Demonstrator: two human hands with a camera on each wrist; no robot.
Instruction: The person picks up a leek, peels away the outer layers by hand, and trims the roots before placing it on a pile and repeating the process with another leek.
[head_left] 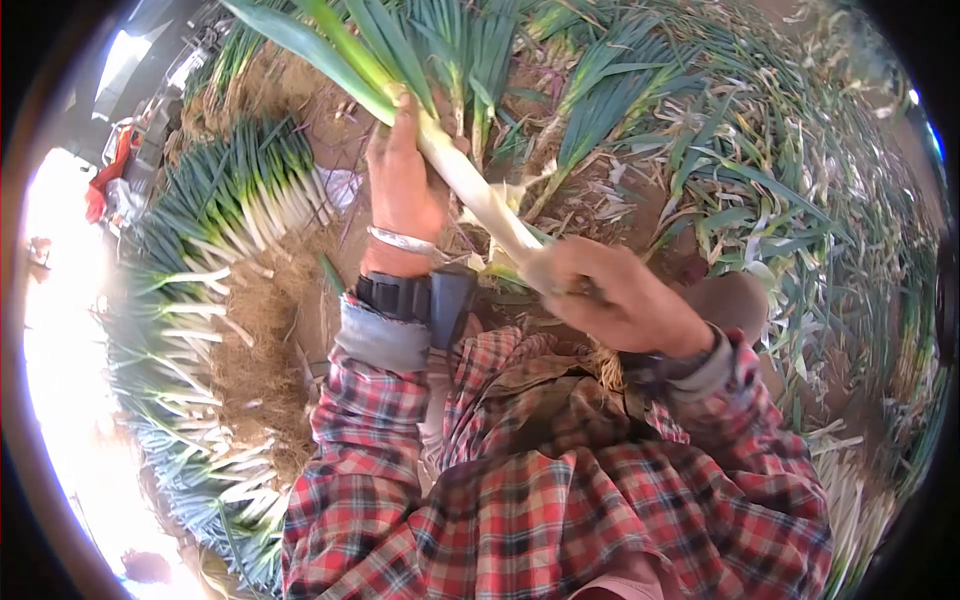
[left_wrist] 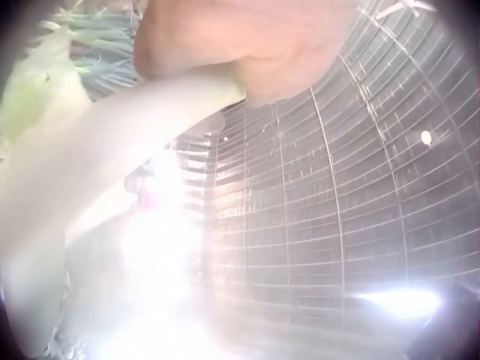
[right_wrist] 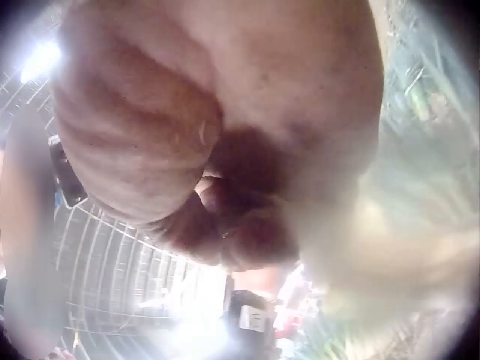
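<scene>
My left hand (head_left: 405,190) grips a leek (head_left: 468,182) just below its green leaves, the thumb lying along the stalk. The thick white stem slants down to the right. At its lower end my right hand (head_left: 625,300), slightly blurred, closes its curled fingers around the stem. A loose pale outer layer (head_left: 508,196) hangs off the stem's side. In the left wrist view the pale stem (left_wrist: 112,135) runs out from under the left hand (left_wrist: 247,45). The right wrist view shows the curled right hand (right_wrist: 150,135) from close by; its fingers mostly hide what they hold.
A curved row of leeks (head_left: 250,200) lies at the left, roots (head_left: 260,340) inward. More leeks (head_left: 620,85) lie ahead. Stripped leaves (head_left: 780,180) heap up at the right, with white stems (head_left: 850,490) lower right. Wire mesh (left_wrist: 337,187) shows in the left wrist view.
</scene>
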